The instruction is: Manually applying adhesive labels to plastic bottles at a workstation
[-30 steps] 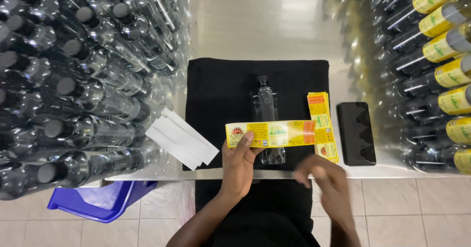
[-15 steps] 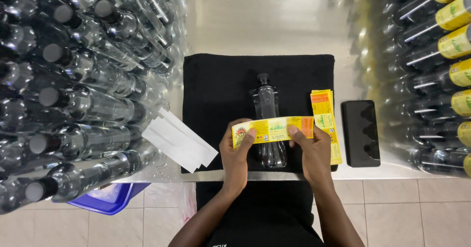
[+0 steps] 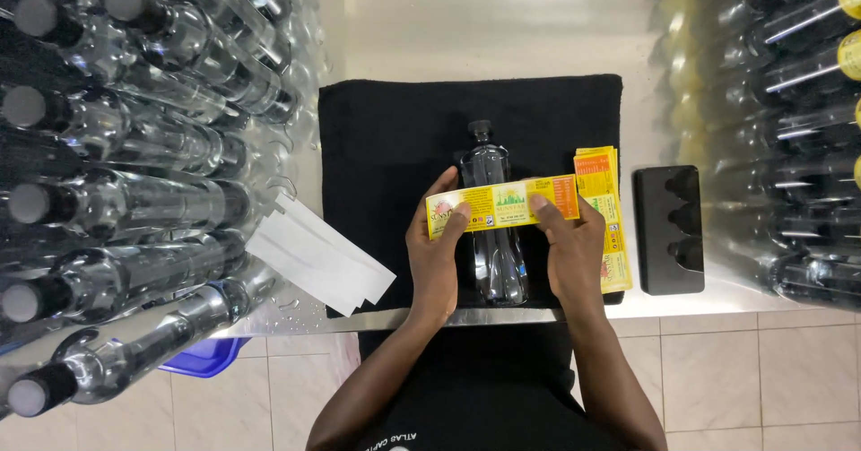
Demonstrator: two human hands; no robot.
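At the lower centre of the frame the left hand [image 3: 437, 252] is pinching the left end of a yellow label [image 3: 502, 205] between thumb and fingers, while the right hand [image 3: 574, 252] is gripping its right end; the strip is stretching level across the middle of a clear plastic bottle [image 3: 491, 236], which is lying lengthwise on a black cloth [image 3: 386, 137] with its dark cap pointing toward the top of the frame; just right of the bottle a stack of yellow labels [image 3: 603, 191] is resting partly under the right hand; further right a black tray [image 3: 668, 229] is sitting on the metal table [image 3: 466, 30]; at lower left white paper strips [image 3: 318, 255] are lying beside rows of unlabelled bottles [image 3: 126, 191]; labelled bottles [image 3: 798, 65] are filling the right edge
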